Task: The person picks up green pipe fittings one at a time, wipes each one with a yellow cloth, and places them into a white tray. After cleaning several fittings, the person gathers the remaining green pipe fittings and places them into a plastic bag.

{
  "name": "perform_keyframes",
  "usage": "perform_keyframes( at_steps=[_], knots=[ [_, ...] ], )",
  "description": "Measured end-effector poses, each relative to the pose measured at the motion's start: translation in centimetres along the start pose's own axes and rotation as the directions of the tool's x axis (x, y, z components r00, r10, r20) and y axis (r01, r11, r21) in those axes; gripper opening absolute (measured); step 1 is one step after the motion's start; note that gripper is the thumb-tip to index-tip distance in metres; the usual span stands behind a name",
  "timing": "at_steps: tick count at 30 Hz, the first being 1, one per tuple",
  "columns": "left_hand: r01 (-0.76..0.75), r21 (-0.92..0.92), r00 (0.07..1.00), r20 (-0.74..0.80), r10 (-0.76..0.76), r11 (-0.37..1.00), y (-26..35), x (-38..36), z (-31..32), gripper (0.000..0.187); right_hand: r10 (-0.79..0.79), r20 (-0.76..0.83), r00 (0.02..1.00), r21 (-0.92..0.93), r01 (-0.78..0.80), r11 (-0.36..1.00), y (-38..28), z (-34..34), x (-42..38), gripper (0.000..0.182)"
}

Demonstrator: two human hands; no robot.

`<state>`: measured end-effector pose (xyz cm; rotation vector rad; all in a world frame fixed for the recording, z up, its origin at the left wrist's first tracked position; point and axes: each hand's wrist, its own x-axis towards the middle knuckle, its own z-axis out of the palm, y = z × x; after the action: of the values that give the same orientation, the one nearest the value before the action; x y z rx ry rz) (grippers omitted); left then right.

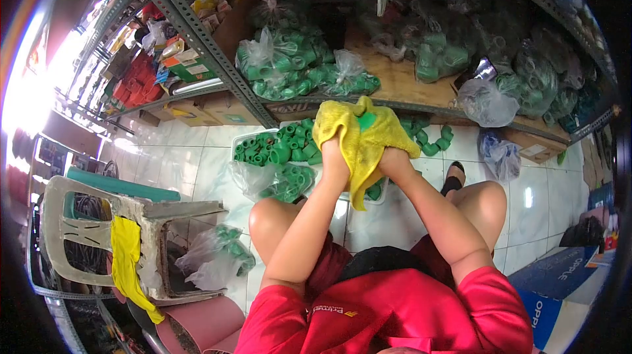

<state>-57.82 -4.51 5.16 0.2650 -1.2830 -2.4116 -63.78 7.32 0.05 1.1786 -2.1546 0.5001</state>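
Note:
A yellow cloth is bunched between my two hands, held out in front of me over the floor. My left hand is closed in its left side and my right hand in its right side; the folds hide most of my fingers. A green piece shows among the folds at the top, probably a pipe fitting, though its shape is mostly covered. Below the cloth, a white tray holds many green pipe fittings. A clear plastic bag of green fittings lies against the tray's near side.
Bags of green fittings fill the metal shelf ahead. Loose green elbows lie on the tiles to the right. On the left stands a worn plastic chair with a yellow cloth strip. A blue box sits at right.

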Motion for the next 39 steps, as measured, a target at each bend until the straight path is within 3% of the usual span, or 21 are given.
perform_keyframes(
  at_steps=[1, 2, 3, 4, 6, 8, 12, 13, 14, 16, 18, 19, 21, 25, 27, 28, 30, 36, 37, 38, 39],
  knots=[
    [-0.272, 0.427, 0.962, 0.138, 0.235, 0.863, -0.2, 0.0, -0.3, 0.022, -0.001, -0.002, 1.0, 0.001, 0.001, 1.0, -0.1, -0.6, 0.6, 0.035],
    [-0.502, 0.712, 0.86, 0.355, 0.366, 0.491, -0.6, 0.0, -0.7, 0.023, 0.255, 0.345, 0.903, 0.124, -0.314, 0.941, -0.1, -1.7, 1.5, 0.034],
    [-0.289, 0.425, 0.957, 0.126, 0.26, 0.858, -2.5, 0.3, -0.9, 0.024, 0.397, 0.665, 0.632, 0.121, -0.616, 0.778, 0.0, -2.3, 2.1, 0.033],
    [-0.568, 0.812, 0.787, 0.49, 0.374, 0.132, -1.7, -0.3, -1.4, 0.024, 0.397, 0.666, 0.632, 0.12, -0.616, 0.779, 0.5, -1.9, 1.9, 0.033],
    [-0.549, 0.816, 0.814, 0.474, 0.335, 0.179, -2.0, -0.2, -1.4, 0.022, 0.467, 0.511, 0.722, 0.58, -0.69, 0.432, 1.7, -0.7, 1.2, 0.031],
    [-0.559, 0.804, 0.806, 0.47, 0.36, 0.202, -1.9, -0.4, -1.2, 0.023, 0.376, 0.5, 0.78, 0.409, -0.595, 0.692, 1.6, -1.8, 1.7, 0.031],
    [-0.41, 0.778, 0.89, 0.227, 0.394, 0.477, -0.8, -0.8, 0.4, 0.026, 0.526, 0.34, 0.779, 0.781, -0.546, 0.304, 1.2, -1.2, 1.7, 0.024],
    [-0.371, 0.578, 0.925, 0.162, 0.343, 0.727, -4.3, 1.1, -2.2, 0.027, 0.56, 0.524, 0.642, 0.851, -0.418, -0.317, 1.1, -1.2, 1.8, 0.027],
    [-0.351, 0.725, 0.93, 0.196, 0.311, 0.593, -2.2, 0.7, -0.6, 0.026, 0.452, 0.702, 0.55, 0.591, -0.095, -0.801, 1.1, -1.1, 2.0, 0.031],
    [0.053, 0.21, 0.999, -0.018, -0.05, 0.976, -1.7, 1.8, -0.8, 0.028, 0.502, 0.662, 0.556, 0.671, -0.141, -0.728, 2.0, 0.6, 1.9, 0.039],
    [0.219, -0.126, 0.975, -0.014, -0.222, 0.968, -0.2, 2.3, -0.9, 0.032, 0.569, 0.639, 0.517, 0.678, -0.03, -0.734, 3.2, 1.5, 1.7, 0.052],
    [0.24, 0.337, 0.957, 0.073, -0.279, 0.91, -0.4, 2.9, -2.2, 0.033, 0.593, 0.688, 0.418, 0.659, -0.017, -0.752, 2.5, -1.5, 3.3, 0.057],
    [0.029, 0.96, 0.919, 0.083, -0.386, 0.277, 0.8, 2.9, -3.4, 0.035, 0.624, 0.677, 0.391, 0.683, -0.019, -0.73, 3.3, -2.4, 3.7, 0.057],
    [-0.159, 0.959, 0.816, -0.006, -0.579, -0.235, 3.3, 1.9, -3.1, 0.027, 0.687, 0.61, 0.396, 0.759, -0.04, -0.65, 5.0, -2.0, 3.0, 0.055],
    [-0.23, 0.973, 0.97, 0.23, -0.08, 0.008, 3.4, 1.8, -3.3, 0.029, 0.65, 0.615, 0.446, 0.729, -0.009, -0.684, 5.4, -1.1, 2.5, 0.051],
    [-0.23, 0.973, 0.97, 0.229, -0.078, 0.005, 3.3, 1.7, -2.7, 0.029, 0.649, 0.615, 0.449, 0.729, -0.008, -0.685, 4.8, -1.1, 2.7, 0.051],
    [-0.216, 0.752, 0.931, 0.351, -0.101, 0.623, 2.4, 1.2, -0.3, 0.035, 0.76, 0.574, 0.304, 0.815, -0.117, -0.568, 3.1, -1.5, 3.2, 0.036],
    [0.147, 0.374, 0.958, 0.176, -0.225, 0.916, 1.0, 0.4, 2.2, 0.043, 0.79, 0.429, 0.437, 0.856, -0.475, -0.202, 2.3, -0.4, 1.7, 0.034],
    [0.164, 0.322, 0.965, 0.142, -0.219, 0.933, 1.3, 0.3, 2.5, 0.041, 0.685, 0.14, 0.715, 0.59, -0.616, 0.523, 2.1, -0.7, 1.2, 0.029],
    [0.163, 0.321, 0.966, 0.141, -0.217, 0.933, 1.5, 0.6, 2.4, 0.041, 0.34, 0.067, 0.938, -0.015, -0.34, 0.94, 1.9, -0.8, 0.9, 0.026],
    [0.202, 0.124, 0.965, 0.146, -0.219, 0.972, 1.8, 0.9, 2.3, 0.035, 0.38, 0.072, 0.922, 0.418, -0.374, 0.828, 1.5, -0.6, 0.9, 0.033]
  ],
)
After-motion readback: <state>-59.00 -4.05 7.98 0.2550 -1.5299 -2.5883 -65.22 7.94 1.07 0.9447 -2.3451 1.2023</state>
